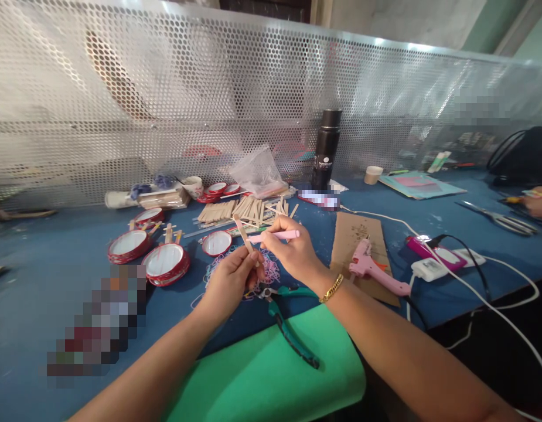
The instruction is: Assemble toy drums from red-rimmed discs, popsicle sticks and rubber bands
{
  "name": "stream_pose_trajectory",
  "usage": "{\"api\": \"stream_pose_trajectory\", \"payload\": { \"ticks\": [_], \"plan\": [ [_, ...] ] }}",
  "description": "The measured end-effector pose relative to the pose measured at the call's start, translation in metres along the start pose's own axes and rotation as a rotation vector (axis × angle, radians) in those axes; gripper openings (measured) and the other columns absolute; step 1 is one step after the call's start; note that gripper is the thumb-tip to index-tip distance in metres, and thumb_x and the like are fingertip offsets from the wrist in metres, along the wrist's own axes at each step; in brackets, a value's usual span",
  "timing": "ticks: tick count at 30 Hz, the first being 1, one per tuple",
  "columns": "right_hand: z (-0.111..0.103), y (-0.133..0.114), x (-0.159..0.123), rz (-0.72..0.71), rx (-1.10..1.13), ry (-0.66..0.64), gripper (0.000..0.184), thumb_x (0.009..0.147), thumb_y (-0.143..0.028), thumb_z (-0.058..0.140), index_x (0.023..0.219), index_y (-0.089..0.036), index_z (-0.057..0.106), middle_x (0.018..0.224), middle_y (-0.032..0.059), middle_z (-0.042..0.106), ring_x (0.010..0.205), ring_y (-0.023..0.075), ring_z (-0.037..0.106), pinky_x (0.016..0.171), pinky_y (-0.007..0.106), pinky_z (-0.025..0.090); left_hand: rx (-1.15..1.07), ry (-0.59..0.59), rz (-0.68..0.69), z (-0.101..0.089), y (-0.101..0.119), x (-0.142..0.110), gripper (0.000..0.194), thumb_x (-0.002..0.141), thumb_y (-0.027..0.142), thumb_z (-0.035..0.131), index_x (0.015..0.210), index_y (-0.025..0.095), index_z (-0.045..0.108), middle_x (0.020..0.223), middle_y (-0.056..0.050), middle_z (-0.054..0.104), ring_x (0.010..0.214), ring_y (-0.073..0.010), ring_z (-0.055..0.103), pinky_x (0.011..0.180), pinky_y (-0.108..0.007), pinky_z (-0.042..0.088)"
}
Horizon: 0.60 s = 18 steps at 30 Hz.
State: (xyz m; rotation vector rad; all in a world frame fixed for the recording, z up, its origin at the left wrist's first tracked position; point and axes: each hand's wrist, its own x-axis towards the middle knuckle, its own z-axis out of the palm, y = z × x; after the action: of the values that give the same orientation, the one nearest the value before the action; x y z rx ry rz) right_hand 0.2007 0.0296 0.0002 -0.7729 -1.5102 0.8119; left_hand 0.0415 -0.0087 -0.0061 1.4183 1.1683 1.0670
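**Pink pen and wooden stick held over a blue table**

The table is matt blue, scattered with small pale specks, and runs back to a tall perforated metal panel – silvery, punched with close rows of round holes and streaked with reflected light. Above it, at the upper right, shows a grey, rough-looking wall.

Over the middle of the table, the left hand has its fingers pinched on the flat, slim wooden stick, which leans upward. The right hand, a gold chain bracelet at its wrist, has its fingers closed around the smooth pink pen, whose tip is at the stick; whether the two touch is too small to tell.

Behind the hands lies a loose pile of sticks, blunt and pale, beside a crinkled clear bag. A cylindrical black bottle stands near the panel. To the left are shallow round pieces with white faces and shiny red rims. Thin pastel strings curl in a tangle beneath the hands. Teal-handled pliers lie open, one curved handle over a smooth green sheet. At right, a pink glue gun rests partly on brown cardboard – stained near its upper end.
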Motion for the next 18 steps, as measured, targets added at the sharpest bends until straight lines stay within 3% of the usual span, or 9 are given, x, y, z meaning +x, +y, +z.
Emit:
{"api": "stream_pose_trajectory", "payload": {
  "ticks": [18],
  "plan": [
    [-0.0007, -0.0009, -0.0001, 0.019, -0.005, 0.017, 0.022, 0.088, -0.033, 0.065, 0.07, -0.023, 0.056, 0.067, -0.0015, 0.065, 0.063, 0.0156, 0.057, 0.062, 0.028, 0.045, 0.009, 0.008, -0.001, -0.0005, 0.0013, -0.001, 0.038, 0.086, 0.058, 0.064, 0.08, 0.021, 0.059, 0.062, 0.003, 0.063, 0.046, -0.0091, 0.044, 0.046, -0.022, 0.032]
  ]
}}
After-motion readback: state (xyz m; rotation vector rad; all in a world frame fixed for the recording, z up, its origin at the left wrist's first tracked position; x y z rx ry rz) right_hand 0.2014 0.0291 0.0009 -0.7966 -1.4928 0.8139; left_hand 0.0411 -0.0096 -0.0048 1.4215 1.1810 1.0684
